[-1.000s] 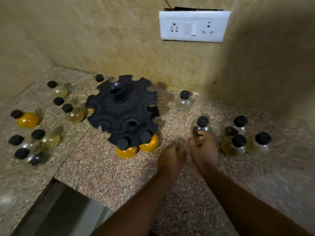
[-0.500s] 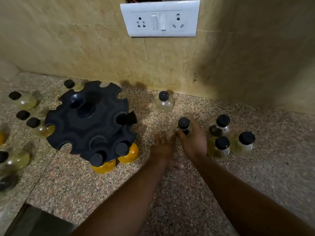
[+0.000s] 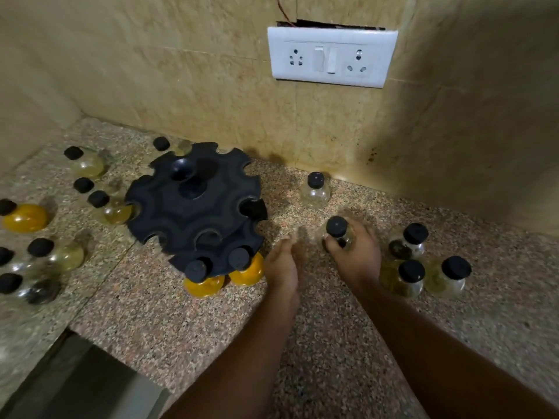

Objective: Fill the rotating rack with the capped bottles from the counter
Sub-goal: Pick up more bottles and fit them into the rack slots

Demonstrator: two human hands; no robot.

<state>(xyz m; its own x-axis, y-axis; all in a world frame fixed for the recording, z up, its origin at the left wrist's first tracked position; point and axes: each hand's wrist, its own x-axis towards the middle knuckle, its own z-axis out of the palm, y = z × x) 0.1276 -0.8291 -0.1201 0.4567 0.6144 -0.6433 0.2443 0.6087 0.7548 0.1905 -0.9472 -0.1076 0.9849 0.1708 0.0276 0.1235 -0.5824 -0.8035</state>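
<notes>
A black rotating rack [image 3: 193,204] with notched slots stands on the granite counter [image 3: 187,322]. Two orange bottles [image 3: 246,272] with black caps hang in its near lower slots. My right hand [image 3: 357,255] is wrapped around a clear black-capped bottle [image 3: 336,227] to the right of the rack. My left hand [image 3: 284,267] hovers beside it, fingers apart and blurred, holding nothing. Three capped bottles [image 3: 411,275] stand just right of my right hand. One clear bottle [image 3: 315,190] stands alone near the wall.
Several capped bottles [image 3: 90,164], some clear, one orange [image 3: 25,217], stand left of the rack. The tiled wall carries a white socket plate [image 3: 331,57]. The counter's front edge drops away at the lower left [image 3: 90,346].
My right hand has closed round the clear bottle and its cap now shows above my fingers. My left hand has moved up beside it. The camera view shifted.
</notes>
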